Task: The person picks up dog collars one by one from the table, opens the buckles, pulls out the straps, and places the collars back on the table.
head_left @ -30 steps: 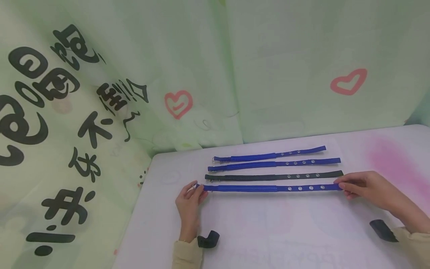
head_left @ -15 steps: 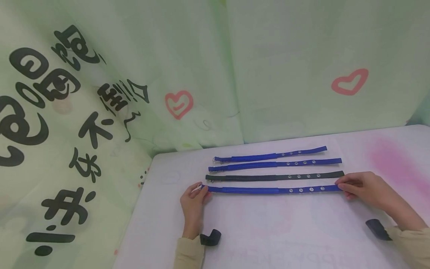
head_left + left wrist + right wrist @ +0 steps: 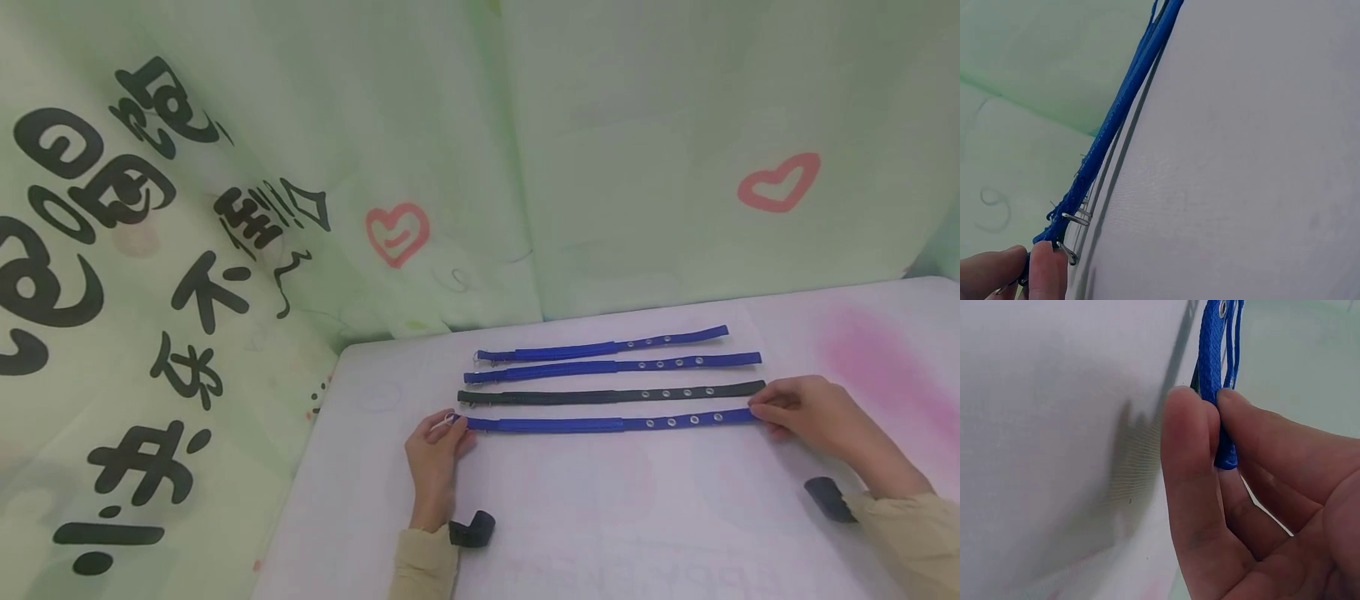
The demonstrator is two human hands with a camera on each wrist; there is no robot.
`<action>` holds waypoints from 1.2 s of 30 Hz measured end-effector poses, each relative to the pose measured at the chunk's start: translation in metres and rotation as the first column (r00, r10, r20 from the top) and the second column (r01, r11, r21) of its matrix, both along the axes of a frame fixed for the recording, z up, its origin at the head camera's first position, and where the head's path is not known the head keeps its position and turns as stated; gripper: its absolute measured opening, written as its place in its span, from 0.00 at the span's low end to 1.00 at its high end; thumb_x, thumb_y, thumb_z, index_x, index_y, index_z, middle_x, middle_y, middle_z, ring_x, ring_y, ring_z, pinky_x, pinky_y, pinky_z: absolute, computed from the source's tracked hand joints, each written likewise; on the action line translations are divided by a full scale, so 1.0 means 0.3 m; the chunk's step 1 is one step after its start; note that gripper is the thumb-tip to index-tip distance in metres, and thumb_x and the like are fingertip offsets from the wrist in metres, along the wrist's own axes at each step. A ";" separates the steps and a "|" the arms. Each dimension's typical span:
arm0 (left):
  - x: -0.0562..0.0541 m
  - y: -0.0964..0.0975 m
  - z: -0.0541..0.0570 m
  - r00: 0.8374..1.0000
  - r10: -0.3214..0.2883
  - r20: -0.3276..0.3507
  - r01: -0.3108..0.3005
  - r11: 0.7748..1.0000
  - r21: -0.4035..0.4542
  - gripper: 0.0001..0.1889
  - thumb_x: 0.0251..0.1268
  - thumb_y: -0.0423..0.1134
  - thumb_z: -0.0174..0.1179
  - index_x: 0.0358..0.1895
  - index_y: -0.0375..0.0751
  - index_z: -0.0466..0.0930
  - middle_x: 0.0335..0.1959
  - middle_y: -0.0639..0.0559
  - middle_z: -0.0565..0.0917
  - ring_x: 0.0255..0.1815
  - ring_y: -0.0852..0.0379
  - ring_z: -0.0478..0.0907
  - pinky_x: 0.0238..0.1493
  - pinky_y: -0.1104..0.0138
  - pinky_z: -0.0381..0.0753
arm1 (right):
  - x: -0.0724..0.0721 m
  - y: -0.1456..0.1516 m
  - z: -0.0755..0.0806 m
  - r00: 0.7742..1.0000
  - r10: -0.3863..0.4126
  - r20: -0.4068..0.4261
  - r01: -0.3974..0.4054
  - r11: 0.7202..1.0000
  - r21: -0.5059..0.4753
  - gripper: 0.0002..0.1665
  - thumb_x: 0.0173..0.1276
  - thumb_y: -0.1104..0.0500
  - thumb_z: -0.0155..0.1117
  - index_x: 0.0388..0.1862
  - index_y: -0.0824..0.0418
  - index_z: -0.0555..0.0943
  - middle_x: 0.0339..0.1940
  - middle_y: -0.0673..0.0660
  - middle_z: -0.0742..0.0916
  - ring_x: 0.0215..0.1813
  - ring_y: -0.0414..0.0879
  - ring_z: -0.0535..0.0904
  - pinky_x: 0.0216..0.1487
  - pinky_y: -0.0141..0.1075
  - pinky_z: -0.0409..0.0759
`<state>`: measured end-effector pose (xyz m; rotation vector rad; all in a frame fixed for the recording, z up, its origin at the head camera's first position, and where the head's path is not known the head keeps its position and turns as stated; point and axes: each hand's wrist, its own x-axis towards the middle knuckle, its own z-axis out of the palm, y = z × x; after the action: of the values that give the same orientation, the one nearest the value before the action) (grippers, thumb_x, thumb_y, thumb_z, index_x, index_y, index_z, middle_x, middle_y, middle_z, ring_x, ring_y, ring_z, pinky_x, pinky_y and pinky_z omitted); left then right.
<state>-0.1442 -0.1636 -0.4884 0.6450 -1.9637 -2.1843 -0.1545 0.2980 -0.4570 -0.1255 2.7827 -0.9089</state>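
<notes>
Nearest the person, a blue collar (image 3: 558, 425) with metal eyelets is stretched sideways between both hands. The left hand (image 3: 432, 467) pinches its buckle end; in the left wrist view, metal rings (image 3: 1077, 219) stick out just beyond the fingertips. At the opposite end, the right hand (image 3: 821, 421) pinches the plain tip between thumb and fingers, and the blue tip (image 3: 1227, 456) pokes out below the grip in the right wrist view. Behind it lies a black collar (image 3: 558, 397), roughly parallel. Whether the held collar touches the table along its length I cannot tell.
Two more blue collars, a middle one (image 3: 555, 371) and a far one (image 3: 566, 351), lie in a row behind the black collar. They rest on a white table (image 3: 600, 517) with a pink patch. A green curtain (image 3: 630, 150) with hearts and lettering hangs behind and at the left.
The left hand has shifted slightly right with the buckle end, and the right hand slightly left. Both keep their pinch on the near blue collar. The other collars have not moved.
</notes>
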 end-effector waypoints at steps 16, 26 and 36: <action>0.010 -0.039 0.009 1.000 -0.026 0.009 0.027 0.980 -0.196 0.20 0.65 0.38 0.67 0.58 0.37 0.80 0.48 0.40 0.87 0.41 0.51 0.87 0.40 0.67 0.87 | 0.011 0.005 0.032 1.000 -0.022 -0.017 0.022 0.999 0.026 0.16 0.68 0.58 0.65 0.46 0.70 0.82 0.33 0.60 0.87 0.34 0.53 0.80 0.32 0.40 0.76; 0.009 -0.041 0.070 1.000 0.021 0.003 -0.018 0.918 -0.396 0.16 0.67 0.39 0.65 0.54 0.38 0.83 0.50 0.45 0.85 0.45 0.51 0.84 0.47 0.63 0.87 | 0.023 -0.036 0.088 0.988 0.005 -0.154 0.005 0.998 0.063 0.16 0.68 0.59 0.66 0.47 0.71 0.82 0.37 0.67 0.87 0.41 0.64 0.82 0.39 0.55 0.80; 0.016 0.028 0.130 0.996 -0.068 -0.053 0.046 0.938 -0.343 0.14 0.64 0.37 0.67 0.51 0.38 0.84 0.47 0.47 0.86 0.43 0.54 0.85 0.43 0.70 0.86 | 0.058 -0.116 0.140 0.979 0.046 -0.199 -0.039 0.999 0.036 0.30 0.68 0.52 0.68 0.58 0.74 0.74 0.49 0.71 0.82 0.48 0.66 0.80 0.48 0.60 0.82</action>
<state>-0.1393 -0.1551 -0.4493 0.4620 -2.2743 -1.7967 -0.1371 0.2632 -0.4151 -0.2852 2.9637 -0.8868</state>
